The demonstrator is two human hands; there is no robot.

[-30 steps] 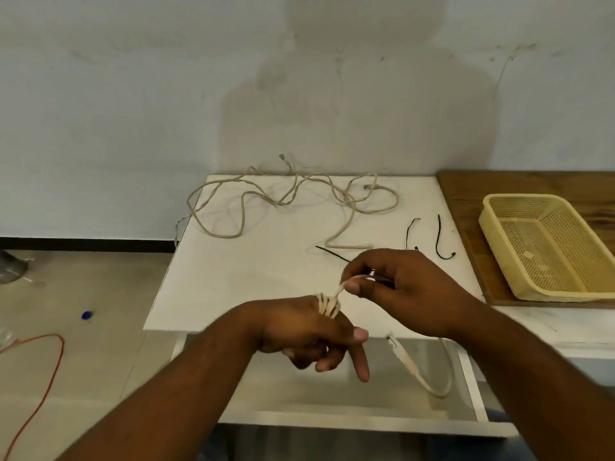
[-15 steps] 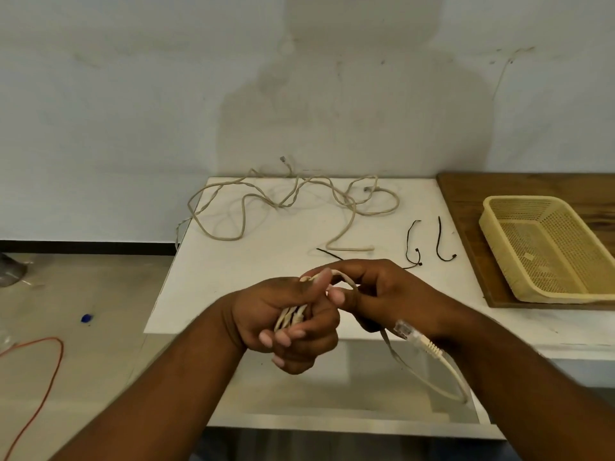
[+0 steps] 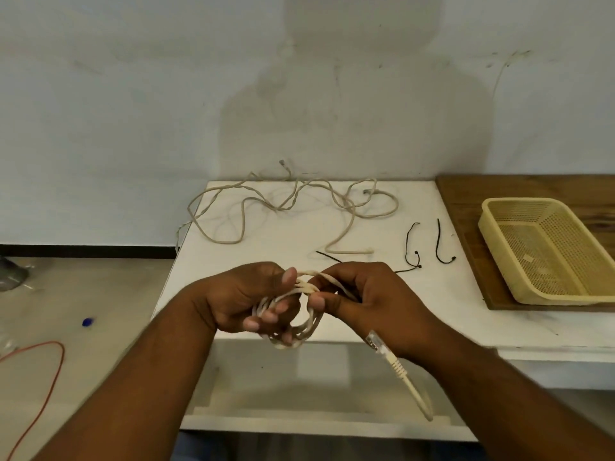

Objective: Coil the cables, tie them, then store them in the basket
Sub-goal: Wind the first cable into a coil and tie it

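Head view: coiled cable (image 3: 312,328) gripped in left hand (image 3: 246,297), strand pinched by right hand (image 3: 372,301), over tabletop (image 3: 266,254) edge; basket (image 3: 565,297) right.

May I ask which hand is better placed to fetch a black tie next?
Right, probably: the black ties lie just beyond the right hand, while the left hand grips the coil.

Even soft light, person's shadow on wall (image 3: 349,121), edges bowed

The cream cable (image 3: 314,322) is coiled in small loops, its plug end (image 3: 377,344) dangling.
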